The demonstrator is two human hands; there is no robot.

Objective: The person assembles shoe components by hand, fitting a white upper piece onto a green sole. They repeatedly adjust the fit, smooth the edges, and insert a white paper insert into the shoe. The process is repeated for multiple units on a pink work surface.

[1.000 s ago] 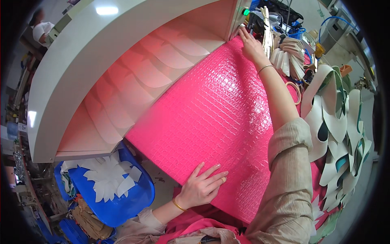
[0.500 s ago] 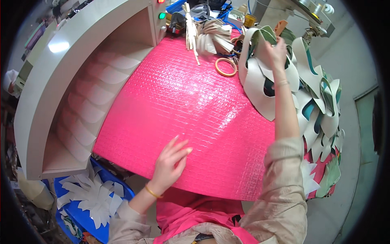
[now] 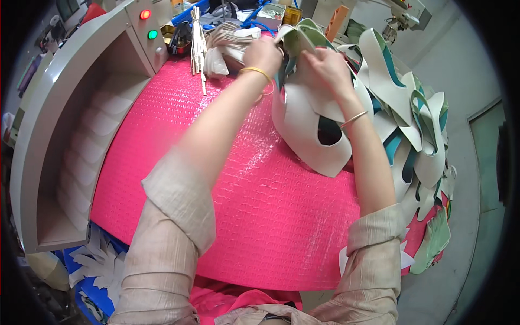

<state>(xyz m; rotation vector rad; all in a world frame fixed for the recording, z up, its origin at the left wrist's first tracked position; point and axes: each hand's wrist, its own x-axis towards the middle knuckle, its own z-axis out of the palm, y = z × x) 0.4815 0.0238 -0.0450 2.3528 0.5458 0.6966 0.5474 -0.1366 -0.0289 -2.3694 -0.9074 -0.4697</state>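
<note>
At the far end of the pink table cover (image 3: 271, 216), both my hands are on a white shoe upper (image 3: 303, 116) with pale green lining. My left hand (image 3: 263, 56) has its fingers closed at the upper's left top edge; the fingertips are partly hidden. My right hand (image 3: 329, 67) grips the top edge a little to the right, fingers curled. The upper's lower end lies on the cover, with a dark opening showing beside my right wrist. Several more white uppers (image 3: 430, 162) with teal and green linings are heaped to the right.
A curved grey machine (image 3: 32, 162) with white flaps in its opening stands at left, red and green lights on its end. Bundled pale strips (image 3: 233, 43) lie at the back, near a tape roll (image 3: 265, 91). A blue bin (image 3: 100, 298) holds white cut pieces.
My left hand has moved from the near middle of the table up to the upper beside my right hand. The upper has shifted slightly toward me, and the view has turned right.
</note>
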